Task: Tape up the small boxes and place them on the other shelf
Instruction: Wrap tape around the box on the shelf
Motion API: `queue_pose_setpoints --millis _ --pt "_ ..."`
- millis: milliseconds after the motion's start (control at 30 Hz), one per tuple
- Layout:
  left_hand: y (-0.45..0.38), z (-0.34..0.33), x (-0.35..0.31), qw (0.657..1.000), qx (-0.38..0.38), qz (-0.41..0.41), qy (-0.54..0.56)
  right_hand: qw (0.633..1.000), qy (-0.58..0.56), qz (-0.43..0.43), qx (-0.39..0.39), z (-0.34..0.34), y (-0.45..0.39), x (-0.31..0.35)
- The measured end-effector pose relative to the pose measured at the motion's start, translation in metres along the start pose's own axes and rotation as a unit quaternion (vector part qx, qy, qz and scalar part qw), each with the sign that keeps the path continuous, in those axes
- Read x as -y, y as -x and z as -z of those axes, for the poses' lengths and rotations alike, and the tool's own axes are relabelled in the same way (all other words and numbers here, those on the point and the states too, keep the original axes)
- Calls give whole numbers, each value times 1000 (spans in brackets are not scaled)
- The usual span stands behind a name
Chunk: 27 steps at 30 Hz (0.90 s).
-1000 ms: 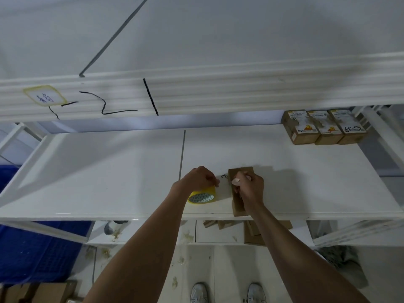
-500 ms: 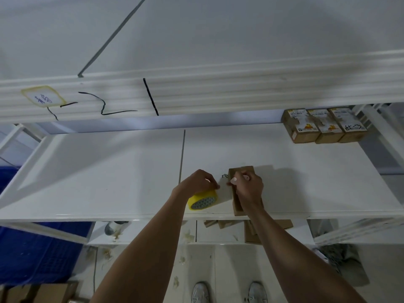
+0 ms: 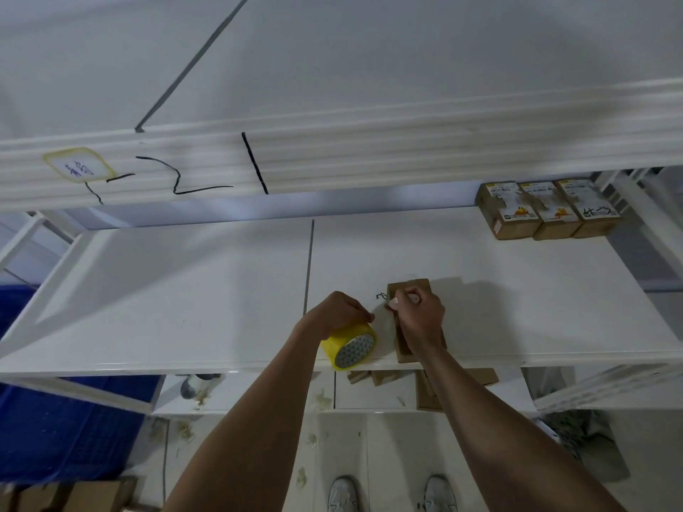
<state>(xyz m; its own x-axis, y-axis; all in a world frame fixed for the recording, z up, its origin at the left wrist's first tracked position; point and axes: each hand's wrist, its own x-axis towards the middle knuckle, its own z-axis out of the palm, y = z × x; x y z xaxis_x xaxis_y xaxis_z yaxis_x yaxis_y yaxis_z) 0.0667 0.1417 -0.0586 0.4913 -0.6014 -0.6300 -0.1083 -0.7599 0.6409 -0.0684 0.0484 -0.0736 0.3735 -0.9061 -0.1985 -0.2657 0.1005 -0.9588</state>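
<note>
Gripping tape roll point(image 3: 349, 345) — shelf edge point(image 3: 184, 364), box point(image 3: 406, 290)

1. Soft, even, fairly dim light from above
2. Upper shelf point(image 3: 332, 157) throws a broad shadow over the far part of the lower shelf point(image 3: 184, 290)
3. Small box point(image 3: 408, 290) casts a shadow to the right
4. Straight edges bow near the corners; mild blur throughout

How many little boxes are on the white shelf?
4. Three labelled boxes sit side by side at the back right corner. One plain box lies near the front edge under the right hand. Cardboard on the lower shelf may hide more.
</note>
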Motion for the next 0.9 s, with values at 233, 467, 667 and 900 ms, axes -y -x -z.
queue_pose_setpoints --millis 233,467,667,900 --pt "2 -4 1 1000 -4 16 14 1000 -2 7 5 2 0 2" --pt "25 39 49 995 -81 55 34 1000 2 -4 6 4 -7 -2" --pt "48 43 42 983 -92 -9 161 998 -37 -34 24 9 -6 4" --pt "62 24 41 932 -131 -51 333 989 -113 -92 23 33 -24 26"
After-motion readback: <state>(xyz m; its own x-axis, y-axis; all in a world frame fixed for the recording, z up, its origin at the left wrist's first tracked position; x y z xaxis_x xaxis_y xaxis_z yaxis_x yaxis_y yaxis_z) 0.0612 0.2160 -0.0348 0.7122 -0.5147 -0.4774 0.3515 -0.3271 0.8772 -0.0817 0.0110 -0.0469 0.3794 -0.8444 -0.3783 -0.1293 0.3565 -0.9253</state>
